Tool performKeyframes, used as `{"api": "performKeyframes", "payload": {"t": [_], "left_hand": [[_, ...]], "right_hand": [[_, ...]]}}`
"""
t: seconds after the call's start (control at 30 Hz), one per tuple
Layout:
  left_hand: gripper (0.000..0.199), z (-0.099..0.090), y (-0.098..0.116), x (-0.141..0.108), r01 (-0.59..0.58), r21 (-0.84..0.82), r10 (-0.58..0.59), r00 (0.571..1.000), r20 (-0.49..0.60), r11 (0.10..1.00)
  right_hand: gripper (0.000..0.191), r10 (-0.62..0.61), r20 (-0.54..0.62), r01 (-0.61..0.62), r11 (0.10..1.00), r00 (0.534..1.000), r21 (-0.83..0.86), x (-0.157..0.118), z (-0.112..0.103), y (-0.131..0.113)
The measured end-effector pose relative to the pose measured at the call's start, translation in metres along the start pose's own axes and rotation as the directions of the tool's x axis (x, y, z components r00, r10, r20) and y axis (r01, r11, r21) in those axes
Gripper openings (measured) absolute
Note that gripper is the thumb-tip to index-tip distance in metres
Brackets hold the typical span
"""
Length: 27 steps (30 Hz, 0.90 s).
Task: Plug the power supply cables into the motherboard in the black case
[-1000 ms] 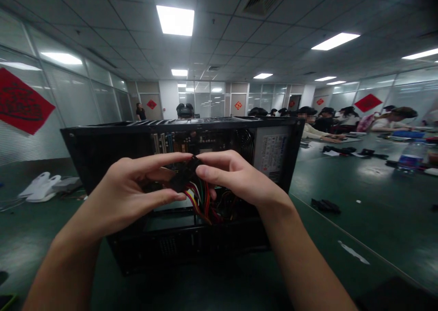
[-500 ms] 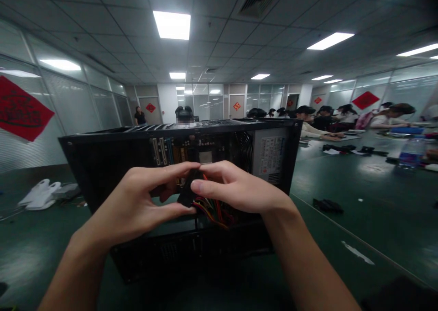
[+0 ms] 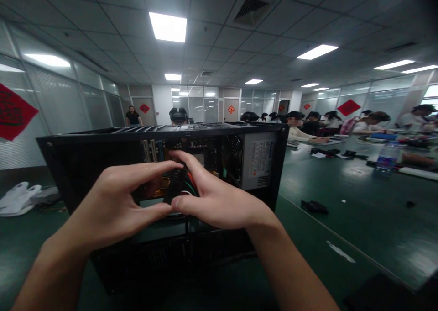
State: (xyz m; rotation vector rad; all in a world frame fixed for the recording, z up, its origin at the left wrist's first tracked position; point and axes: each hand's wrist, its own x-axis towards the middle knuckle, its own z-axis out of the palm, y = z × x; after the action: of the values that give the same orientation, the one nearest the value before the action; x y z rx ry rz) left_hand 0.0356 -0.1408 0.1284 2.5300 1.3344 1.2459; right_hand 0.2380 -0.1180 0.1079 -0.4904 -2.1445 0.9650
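Note:
An open black computer case (image 3: pixel 71 153) stands in front of me, its inside facing my hands. My left hand (image 3: pixel 116 201) pinches a black cable connector (image 3: pixel 174 183) between thumb and fingers. My right hand (image 3: pixel 219 201) closes on the same connector from the other side, thumb low and a finger stretched above. Coloured wires (image 3: pixel 190 183) run from it under my right palm. Behind my hands show the motherboard's slots (image 3: pixel 149 151), a fan (image 3: pixel 234 153) and the silver power supply (image 3: pixel 258 160). My hands partly hide the connector and the board.
The green table (image 3: pixel 308 247) carries a black item (image 3: pixel 314 207), a white strip (image 3: pixel 340 251) and a water bottle (image 3: pixel 388 158) to the right. White plastic pieces (image 3: pixel 20 199) lie at left. Several people sit along the table at right; one person stands far back.
The view has swung slightly right, so the case sits further left. My right hand has shifted its grip: its finger now reaches higher and its thumb lies lower on the connector.

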Motion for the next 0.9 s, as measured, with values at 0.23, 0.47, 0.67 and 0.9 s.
{"api": "performKeyframes", "payload": {"t": [0.23, 0.47, 0.67, 0.9], "left_hand": [[0.055, 0.002, -0.005, -0.001, -0.057, 0.067, 0.059, 0.998, -0.029, 0.996], [0.048, 0.004, -0.027, -0.001, -0.334, 0.193, 0.344, 0.939, -0.02, 0.923], [0.047, -0.003, -0.029, 0.0, -0.305, 0.224, 0.315, 0.949, -0.009, 0.926], [0.048, -0.001, -0.031, 0.001, -0.31, 0.253, 0.325, 0.946, -0.019, 0.917]], "right_hand": [[0.079, 0.023, -0.038, -0.023, 1.0, 0.999, 0.004, 0.003, 0.006, -0.001], [0.076, -0.001, -0.044, 0.002, 1.0, 0.999, 0.026, 0.004, 0.005, 0.003], [0.04, 0.059, 0.02, -0.059, 0.998, 0.998, 0.019, 0.008, 0.0, 0.012], [0.019, 0.128, -0.008, -0.128, 0.99, 0.992, 0.053, 0.01, 0.003, 0.015]]}}
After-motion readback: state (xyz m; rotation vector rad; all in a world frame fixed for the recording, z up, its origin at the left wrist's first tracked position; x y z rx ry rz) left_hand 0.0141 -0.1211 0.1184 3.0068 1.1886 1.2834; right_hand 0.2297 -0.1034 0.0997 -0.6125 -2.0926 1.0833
